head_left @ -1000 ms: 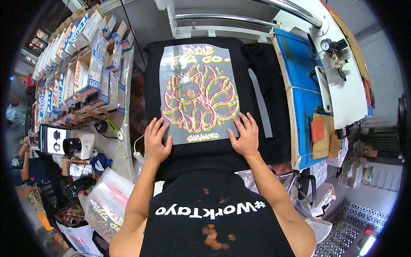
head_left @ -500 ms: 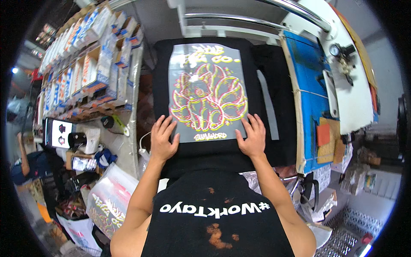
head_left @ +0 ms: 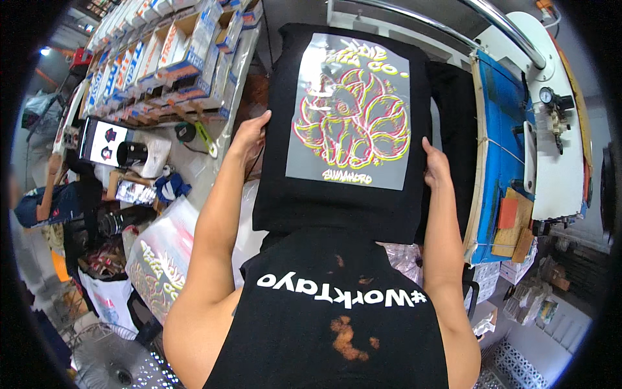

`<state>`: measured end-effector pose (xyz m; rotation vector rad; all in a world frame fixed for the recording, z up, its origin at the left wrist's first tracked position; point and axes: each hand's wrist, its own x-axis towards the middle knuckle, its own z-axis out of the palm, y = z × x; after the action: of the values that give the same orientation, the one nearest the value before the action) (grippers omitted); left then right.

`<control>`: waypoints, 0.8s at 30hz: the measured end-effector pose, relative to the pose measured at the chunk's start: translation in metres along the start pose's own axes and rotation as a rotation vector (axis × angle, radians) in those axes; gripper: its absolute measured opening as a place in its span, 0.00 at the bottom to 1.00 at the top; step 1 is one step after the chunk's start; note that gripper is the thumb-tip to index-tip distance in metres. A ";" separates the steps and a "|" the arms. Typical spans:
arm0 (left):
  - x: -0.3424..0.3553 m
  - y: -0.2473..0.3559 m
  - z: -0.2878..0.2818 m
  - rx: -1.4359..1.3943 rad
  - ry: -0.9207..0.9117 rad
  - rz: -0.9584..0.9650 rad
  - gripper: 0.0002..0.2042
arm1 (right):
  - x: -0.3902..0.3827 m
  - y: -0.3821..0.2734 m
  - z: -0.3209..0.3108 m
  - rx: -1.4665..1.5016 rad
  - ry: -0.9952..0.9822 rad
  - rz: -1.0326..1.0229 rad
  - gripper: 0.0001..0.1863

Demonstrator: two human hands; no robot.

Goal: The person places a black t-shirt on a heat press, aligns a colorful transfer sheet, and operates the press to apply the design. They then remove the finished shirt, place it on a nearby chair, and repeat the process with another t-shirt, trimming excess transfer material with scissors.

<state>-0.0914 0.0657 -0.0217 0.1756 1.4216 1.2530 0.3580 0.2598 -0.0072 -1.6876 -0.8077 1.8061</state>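
A black shirt (head_left: 337, 209) lies stretched on a flat board, bearing a grey transfer sheet (head_left: 304, 152) with a pink and yellow line drawing of a many-tailed fox and lettering; glare whitens its upper left. My left hand (head_left: 253, 136) is closed at the board's left side, its thumb up and other fingers partly hidden. At the right side, my right hand (head_left: 434, 162) grips the shirt-covered edge, thumb on top, fingers mostly out of sight. More black fabric (head_left: 453, 110) with a grey strip lies just right of it.
Left: stacked boxes (head_left: 168, 58), a tablet (head_left: 103, 142), a co-worker's arm (head_left: 48, 194), printed film (head_left: 155, 266), a fan (head_left: 116, 356). Right: a blue padded board (head_left: 492, 117) and white press (head_left: 554, 181) with a gauge. Metal bars (head_left: 402, 19) cross the back.
My hands have left their spread positions on top at the sheet's lower corners and moved out to the board's two sides, fingers curling. The view has shifted, putting the shirt higher and rightward.
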 end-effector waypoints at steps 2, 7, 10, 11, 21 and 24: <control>0.007 0.002 -0.015 0.137 0.026 0.072 0.11 | 0.009 -0.002 -0.009 -0.253 0.122 -0.129 0.12; 0.004 0.001 -0.022 0.009 -0.083 0.333 0.09 | 0.012 -0.004 -0.017 -0.116 0.107 -0.236 0.17; 0.000 0.005 -0.018 0.063 -0.078 0.466 0.16 | 0.011 -0.006 -0.018 0.024 0.062 -0.354 0.23; -0.002 0.008 -0.021 0.157 -0.085 0.472 0.19 | 0.009 -0.008 -0.021 0.064 0.024 -0.331 0.29; -0.008 0.008 -0.038 0.334 -0.045 0.510 0.26 | 0.005 -0.006 -0.027 0.108 0.035 -0.323 0.28; -0.010 0.012 -0.037 0.319 -0.077 0.515 0.27 | 0.003 -0.007 -0.029 0.205 -0.061 -0.315 0.30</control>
<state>-0.1236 0.0428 -0.0157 0.8425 1.5559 1.3978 0.3869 0.2680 -0.0053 -1.3011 -0.8304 1.6643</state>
